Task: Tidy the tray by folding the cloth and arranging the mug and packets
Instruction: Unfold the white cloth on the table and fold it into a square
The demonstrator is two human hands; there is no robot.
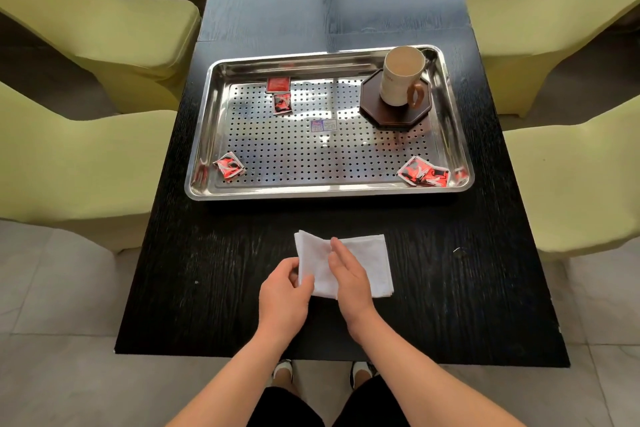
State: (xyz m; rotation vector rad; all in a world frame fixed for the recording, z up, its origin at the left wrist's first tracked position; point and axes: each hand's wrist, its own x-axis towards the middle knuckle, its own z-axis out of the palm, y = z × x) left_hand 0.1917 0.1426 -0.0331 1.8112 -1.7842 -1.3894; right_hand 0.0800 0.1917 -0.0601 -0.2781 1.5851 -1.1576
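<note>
A white cloth (367, 260), partly folded, lies on the black table in front of the steel tray (201, 135). My left hand (284, 295) pinches the cloth's left edge. My right hand (346, 274) lies flat on the cloth with straight fingers. A cream mug (398, 80) with a brown handle stands on a dark octagonal coaster (374, 107) in the tray's far right corner. Red packets lie scattered in the tray: two at the far left (278, 84) (282, 103), one at the near left (228, 166), a pair at the near right (422, 173).
The black table (207, 270) runs away from me, flanked by pale green chairs on the left (86, 156) and right (571, 177). A small label (323, 125) sticks to the tray's perforated floor. Grey floor tiles show on both sides.
</note>
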